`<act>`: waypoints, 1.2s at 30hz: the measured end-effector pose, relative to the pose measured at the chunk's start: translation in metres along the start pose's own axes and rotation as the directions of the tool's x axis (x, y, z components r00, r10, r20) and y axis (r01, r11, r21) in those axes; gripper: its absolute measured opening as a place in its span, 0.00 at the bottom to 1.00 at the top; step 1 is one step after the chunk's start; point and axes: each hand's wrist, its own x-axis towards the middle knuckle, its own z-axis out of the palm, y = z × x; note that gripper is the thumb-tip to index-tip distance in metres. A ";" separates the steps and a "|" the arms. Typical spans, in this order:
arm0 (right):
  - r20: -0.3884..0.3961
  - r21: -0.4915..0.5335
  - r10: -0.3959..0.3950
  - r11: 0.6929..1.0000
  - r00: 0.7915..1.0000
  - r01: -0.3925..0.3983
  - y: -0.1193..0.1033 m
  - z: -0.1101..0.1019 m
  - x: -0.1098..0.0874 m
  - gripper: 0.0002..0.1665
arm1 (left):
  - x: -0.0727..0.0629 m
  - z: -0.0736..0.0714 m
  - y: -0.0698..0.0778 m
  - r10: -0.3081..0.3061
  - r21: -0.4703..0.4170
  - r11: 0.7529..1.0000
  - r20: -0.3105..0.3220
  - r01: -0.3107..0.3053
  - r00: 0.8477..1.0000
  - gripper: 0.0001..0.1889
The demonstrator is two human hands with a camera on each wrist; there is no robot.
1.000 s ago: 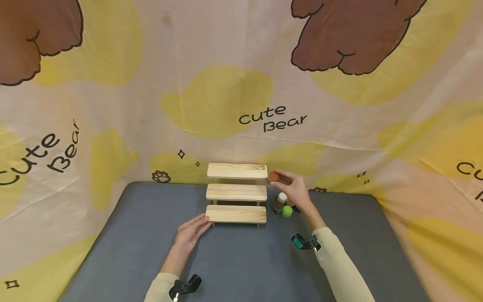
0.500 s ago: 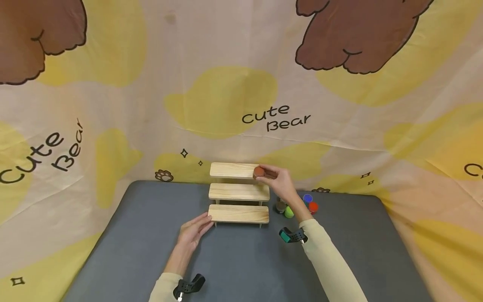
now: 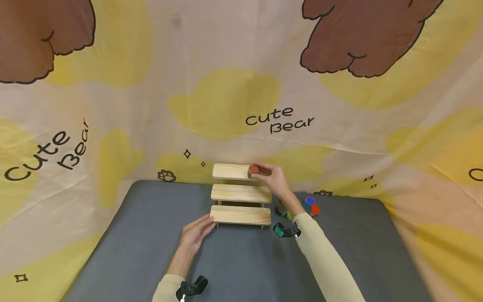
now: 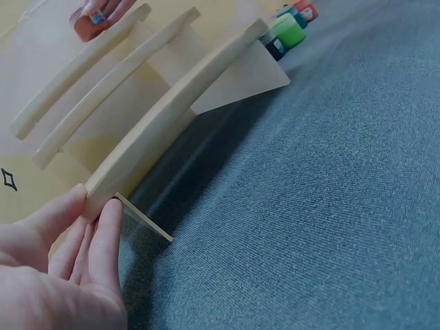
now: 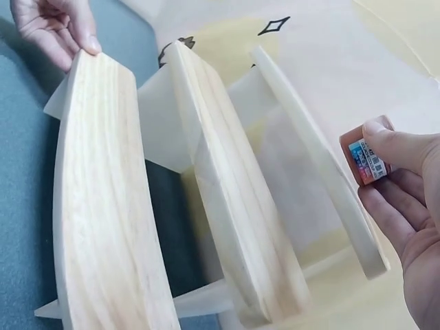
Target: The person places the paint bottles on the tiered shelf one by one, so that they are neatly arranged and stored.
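Clock centred on the three-tier wooden stand [image 3: 241, 193], head view. Left hand [image 3: 194, 234], at 8 o'clock, pinched the bottom tier [image 3: 240, 215] by its left end. Right hand [image 3: 276, 180] pinched a small brown labelled jar [image 3: 253, 170] at 1 o'clock, by the top tier [image 3: 231, 171]; contact unclear. Blue-lidded jar [image 3: 310, 201] and red-lidded jar [image 3: 315, 210] stood toward 3 o'clock.

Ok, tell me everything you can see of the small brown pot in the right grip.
The small brown pot is short and looks upright and smooth, perhaps plastic, with a reddish-brown top and a printed blue-and-white label on its side. The right grip pinches it between thumb and fingers. In the head view it overlaps the top wooden board, right of the middle; the right wrist view shows a gap between them, so it seems held clear.
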 end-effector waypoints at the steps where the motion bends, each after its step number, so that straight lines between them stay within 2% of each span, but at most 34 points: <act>1: 0.001 0.000 0.002 1.000 1.000 -0.002 -0.001 0.000 0.002 0.28 | 0.000 0.001 0.000 0.003 -0.003 1.000 0.003 -0.003 1.000 0.26; 7: 0.034 0.004 -0.015 1.000 0.999 0.015 -0.008 0.008 0.011 0.30 | 0.000 0.001 0.000 -0.003 -0.002 1.000 -0.001 0.003 1.000 0.26; 20: 0.094 0.020 -0.054 0.998 0.994 0.053 -0.023 0.047 0.029 0.29 | 0.000 0.002 -0.001 0.005 -0.020 1.000 -0.007 -0.005 1.000 0.26; 29: 0.097 0.028 -0.084 0.996 0.992 0.082 -0.022 0.064 0.039 0.28 | 0.000 0.002 0.000 0.009 0.028 1.000 0.006 -0.009 1.000 0.25; 36: 0.112 0.040 -0.087 0.996 0.990 0.083 -0.022 0.077 0.046 0.27 | 0.001 0.001 0.000 -0.011 0.039 0.999 -0.018 0.012 1.000 0.25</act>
